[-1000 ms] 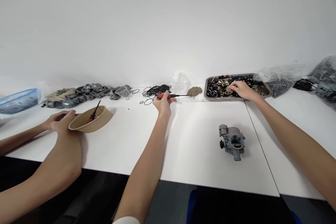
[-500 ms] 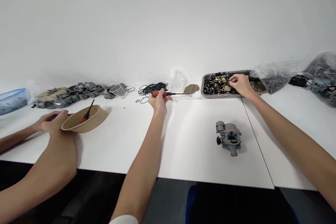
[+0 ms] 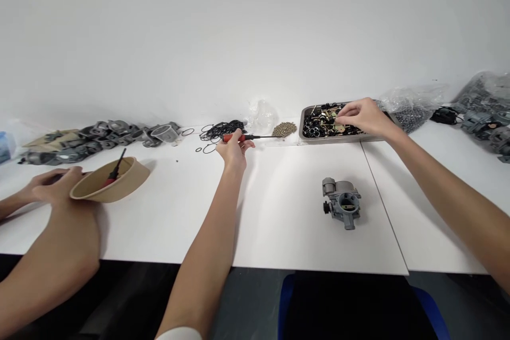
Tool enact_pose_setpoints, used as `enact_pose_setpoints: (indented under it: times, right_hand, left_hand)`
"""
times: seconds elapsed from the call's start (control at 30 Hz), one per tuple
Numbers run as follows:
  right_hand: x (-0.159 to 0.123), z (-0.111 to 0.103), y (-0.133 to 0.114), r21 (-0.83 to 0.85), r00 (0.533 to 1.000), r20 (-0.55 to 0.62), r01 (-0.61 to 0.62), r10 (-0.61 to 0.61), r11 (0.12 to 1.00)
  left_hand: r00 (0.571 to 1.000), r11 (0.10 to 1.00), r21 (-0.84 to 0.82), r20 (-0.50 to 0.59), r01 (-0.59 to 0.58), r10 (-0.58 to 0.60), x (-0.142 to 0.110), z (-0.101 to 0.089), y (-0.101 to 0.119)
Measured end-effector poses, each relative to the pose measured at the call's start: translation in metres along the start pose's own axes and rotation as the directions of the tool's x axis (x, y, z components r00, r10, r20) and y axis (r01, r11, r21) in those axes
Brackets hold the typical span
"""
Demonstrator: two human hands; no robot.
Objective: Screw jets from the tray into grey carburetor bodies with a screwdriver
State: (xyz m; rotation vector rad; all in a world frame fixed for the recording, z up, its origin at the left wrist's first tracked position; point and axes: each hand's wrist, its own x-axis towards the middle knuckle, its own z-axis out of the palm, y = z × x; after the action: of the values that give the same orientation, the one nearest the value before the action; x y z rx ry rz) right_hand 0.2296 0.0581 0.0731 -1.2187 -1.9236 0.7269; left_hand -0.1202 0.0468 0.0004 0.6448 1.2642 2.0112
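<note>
Up close, chair (image 3: 358,303): shows a black seat and blue edges below the front of the white table (image 3: 279,223).
Carburetor (image 3: 346,204): sits alone on the table, well in front of the tray, between both forearms. Looks dull grey and metallic, with a paler domed section behind, a short capped cylinder at back left, a black knob on the left, a round bore open upward with a brass-coloured piece inside, and a stubby spout toward the chair.
Bowl (image 3: 135,175): looks brown and oval, leans toward another person's forearm, contains a second screwdriver (image 3: 113,172).
Left hand (image 3: 233,151): grasps the red screwdriver (image 3: 233,138) by the handle, pointing right.
Red screwdriver: has a glossy handle, black collar and long thin dark shaft, reaching the near edge of the brass pile (image 3: 285,129).
Right hand (image 3: 366,117): bends over the tray (image 3: 338,139), thumb and forefinger close together; cannot tell whether pinching a part.
Tray: looks metallic, shallow, heaped with black and brass-coloured pieces.
Black rings (image 3: 225,130): lie tangled behind the left hand.
Grey castings (image 3: 115,133): form a heap at far left, near the wall.
</note>
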Motion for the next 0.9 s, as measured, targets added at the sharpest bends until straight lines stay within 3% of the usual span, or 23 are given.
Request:
enact_pose_setpoints:
  times: [0.07, 0.17, 0.33, 0.47, 0.63, 0.9]
  right_hand:
    - [-0.029, -0.005, -0.024, 0.051, 0.994, 0.105, 0.016, -0.021, 0.999]
    - [-0.077, -0.007, -0.052, 0.141, 0.945, 0.323, -0.100, 0.050, 0.985]
    - [-0.126, 0.001, -0.065, 0.142, 0.860, 0.485, -0.258, 0.160, 0.956]
    - [-0.130, 0.006, -0.062, 0.052, 0.840, 0.512, -0.239, 0.180, 0.970]
    - [-0.128, 0.010, -0.054, -0.013, 0.858, 0.490, -0.171, 0.155, 0.985]
    - [-0.107, 0.015, -0.024, 0.113, 0.848, 0.522, -0.179, 0.095, 0.977]
  left_hand:
    - [1.000, 1.000, -0.013, 0.003, -0.004, 0.004, 0.000, 0.001, 0.000]
    - [1.000, 1.000, -0.019, 0.017, -0.006, 0.006, 0.000, 0.002, 0.000]
    - [0.999, 1.000, 0.011, 0.049, -0.006, 0.006, -0.001, 0.003, 0.000]
    - [0.999, 0.999, 0.030, 0.047, -0.017, 0.016, -0.001, 0.004, 0.000]
    - [0.998, 0.999, 0.035, 0.056, -0.014, 0.012, -0.003, 0.004, 0.001]
    - [0.992, 1.000, 0.009, 0.122, -0.027, 0.025, -0.016, 0.013, 0.012]
